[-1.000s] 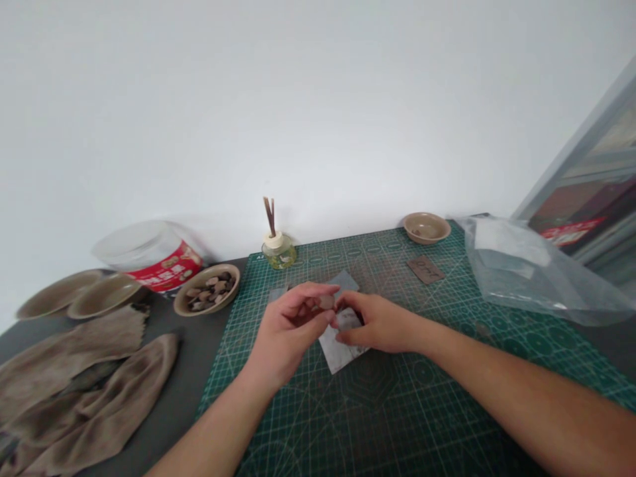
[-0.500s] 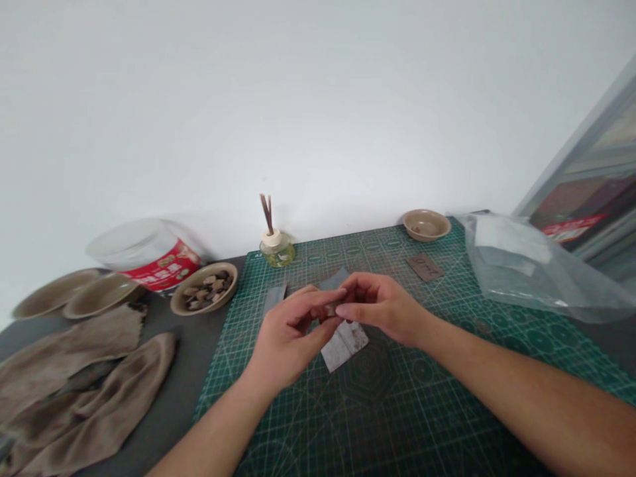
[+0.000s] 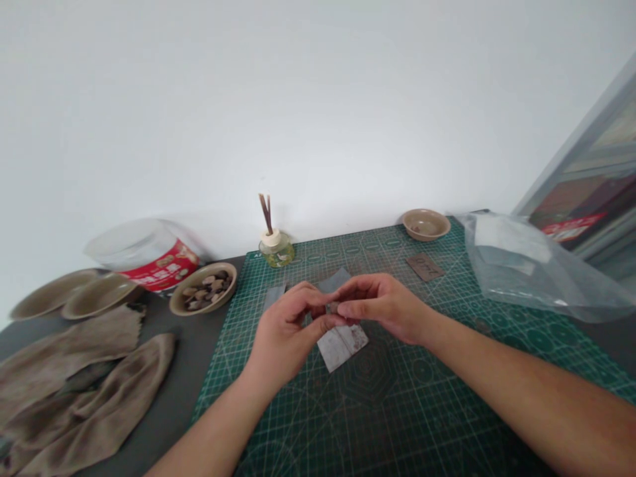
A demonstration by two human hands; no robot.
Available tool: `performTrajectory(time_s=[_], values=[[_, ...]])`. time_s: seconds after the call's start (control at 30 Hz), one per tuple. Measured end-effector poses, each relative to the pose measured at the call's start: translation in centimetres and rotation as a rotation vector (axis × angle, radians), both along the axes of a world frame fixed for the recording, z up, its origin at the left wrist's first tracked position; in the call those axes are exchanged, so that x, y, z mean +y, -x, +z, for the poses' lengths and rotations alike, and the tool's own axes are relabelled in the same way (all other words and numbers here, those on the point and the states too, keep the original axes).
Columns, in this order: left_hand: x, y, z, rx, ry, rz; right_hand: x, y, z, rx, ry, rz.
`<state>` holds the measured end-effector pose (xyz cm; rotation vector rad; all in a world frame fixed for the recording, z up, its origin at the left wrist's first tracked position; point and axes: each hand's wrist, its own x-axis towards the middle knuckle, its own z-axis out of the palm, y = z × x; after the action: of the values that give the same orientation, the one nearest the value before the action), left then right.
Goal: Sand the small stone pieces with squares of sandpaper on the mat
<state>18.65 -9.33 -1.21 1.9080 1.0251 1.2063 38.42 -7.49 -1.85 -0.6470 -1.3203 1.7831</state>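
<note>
Over the middle of the green cutting mat (image 3: 298,411), my left hand (image 3: 291,324) and my right hand (image 3: 385,308) meet fingertip to fingertip. Between them they pinch a small greyish-brown piece (image 3: 332,308), mostly covered by the fingers, so its kind is unclear. Right below the hands lies a pale grey folded sheet (image 3: 338,348) with brown smudges. A darker grey sheet (image 3: 335,279) shows just behind the fingers. Another grey strip (image 3: 274,295) lies behind my left hand.
Left of the mat stand a bowl of brown stone-like lumps (image 3: 209,291), a red-labelled plastic jar (image 3: 163,265), two stacked bowls (image 3: 54,293) and a brown cloth (image 3: 119,404). Behind are a reed diffuser (image 3: 277,250), a bowl (image 3: 426,225), a marked brown sheet (image 3: 424,267) and a clear plastic bag (image 3: 536,271).
The fingers of my left hand have curled in and shifted slightly, turning the small piece. My right hand stays almost where it was.
</note>
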Motion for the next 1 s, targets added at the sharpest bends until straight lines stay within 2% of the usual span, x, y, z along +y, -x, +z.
performTrajectory(time_s=[0.17,0.33,0.57,0.8,0.9,1.0], values=[[-0.2,0.0,-0.2,-0.078,0.047,-0.054,0.1,-0.2,0.0,0.002,0.095,0.157],[-0.3,0.0,0.0,-0.094,-0.014,-0.148,0.1,0.0,-0.6,0.029,0.071,0.202],[-0.1,0.4,0.0,0.033,-0.110,-0.095,0.1,-0.1,-0.7,0.053,0.052,0.230],[0.1,0.5,0.4,0.130,-0.077,-0.075,0.2,0.1,-0.8,0.001,0.008,0.094],[0.5,0.7,0.2,0.165,-0.046,-0.028,0.5,-0.1,-0.8,-0.047,0.041,-0.030],[1.0,0.7,-0.2,0.309,0.022,0.007,1.2,-0.8,-0.8,-0.130,0.024,-0.116]])
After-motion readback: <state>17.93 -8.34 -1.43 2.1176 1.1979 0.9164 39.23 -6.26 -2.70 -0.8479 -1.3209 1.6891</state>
